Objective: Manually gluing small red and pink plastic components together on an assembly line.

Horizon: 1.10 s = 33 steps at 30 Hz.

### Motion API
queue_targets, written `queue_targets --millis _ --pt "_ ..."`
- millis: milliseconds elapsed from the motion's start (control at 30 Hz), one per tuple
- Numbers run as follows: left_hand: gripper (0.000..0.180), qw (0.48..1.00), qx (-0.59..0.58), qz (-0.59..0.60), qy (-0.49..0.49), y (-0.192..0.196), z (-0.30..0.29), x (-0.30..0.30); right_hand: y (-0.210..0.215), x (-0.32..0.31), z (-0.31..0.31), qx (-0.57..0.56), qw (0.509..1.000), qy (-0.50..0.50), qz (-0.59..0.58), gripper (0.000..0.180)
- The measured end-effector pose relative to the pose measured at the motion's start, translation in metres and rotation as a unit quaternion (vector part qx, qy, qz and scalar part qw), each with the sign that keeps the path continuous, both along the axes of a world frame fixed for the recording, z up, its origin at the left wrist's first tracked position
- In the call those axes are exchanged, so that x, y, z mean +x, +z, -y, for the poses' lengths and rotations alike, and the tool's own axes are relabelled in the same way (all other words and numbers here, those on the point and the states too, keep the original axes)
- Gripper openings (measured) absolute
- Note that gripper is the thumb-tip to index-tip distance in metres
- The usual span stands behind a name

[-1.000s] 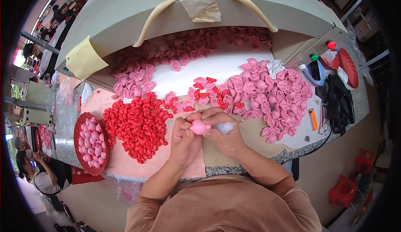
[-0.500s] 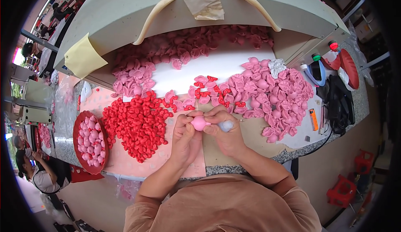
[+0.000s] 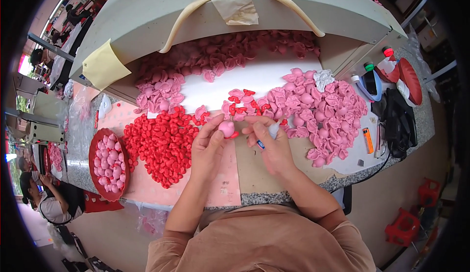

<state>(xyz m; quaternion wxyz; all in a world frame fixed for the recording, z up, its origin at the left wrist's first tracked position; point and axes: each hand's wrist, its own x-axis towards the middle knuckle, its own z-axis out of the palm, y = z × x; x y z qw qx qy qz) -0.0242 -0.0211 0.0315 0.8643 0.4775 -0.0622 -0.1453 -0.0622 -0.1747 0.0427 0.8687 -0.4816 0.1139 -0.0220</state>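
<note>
Between the fingertips of my left hand (image 3: pixel 208 145) is a small pink round plastic part (image 3: pixel 226 127). A red piece (image 3: pixel 235 135) shows at its lower right side, against it. My right hand (image 3: pixel 276 153) is closed around a small glue bottle (image 3: pixel 273 129), whose pale nozzle end points up and whose blue label shows between the fingers. A short gap separates the two hands. Beyond them lie pink shell-like parts with red bow-shaped pieces (image 3: pixel 241 109). Left of my left hand is a heap of glossy red pieces (image 3: pixel 161 147).
A large pile of pink parts (image 3: pixel 323 115) spreads on the right. More lie under the grey hood (image 3: pixel 161 17). A red basket (image 3: pixel 93 171) of pink round parts stands left. An orange lighter (image 3: pixel 367 140) and a black bag (image 3: pixel 399 123) are right. A co-worker (image 3: pixel 51 198) sits far left.
My hands have moved apart. The pink part now rests in the left fingers alone, with a red piece visible on it. My right hand has turned the bottle upright and drawn away to the right.
</note>
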Motion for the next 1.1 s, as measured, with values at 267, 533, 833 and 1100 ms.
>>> queue_targets --millis 267,533,833,1100 --pt "0.030 0.970 -0.183 -0.157 -0.036 -0.003 -0.003 0.007 0.001 0.001 0.004 0.043 0.998 -0.032 0.012 0.038" --pt "0.029 0.946 -0.233 -0.218 -0.051 -0.002 -0.008 0.012 0.000 0.003 0.002 0.026 0.999 -0.030 0.037 0.040" --pt "0.022 0.977 -0.173 -0.127 0.020 0.014 -0.038 0.015 0.000 0.000 0.005 -0.001 0.997 -0.055 0.047 0.042" --pt "0.028 0.641 0.546 0.183 0.507 0.038 -0.210 0.035 0.004 -0.005 0.016 0.029 0.991 -0.124 0.041 0.051"
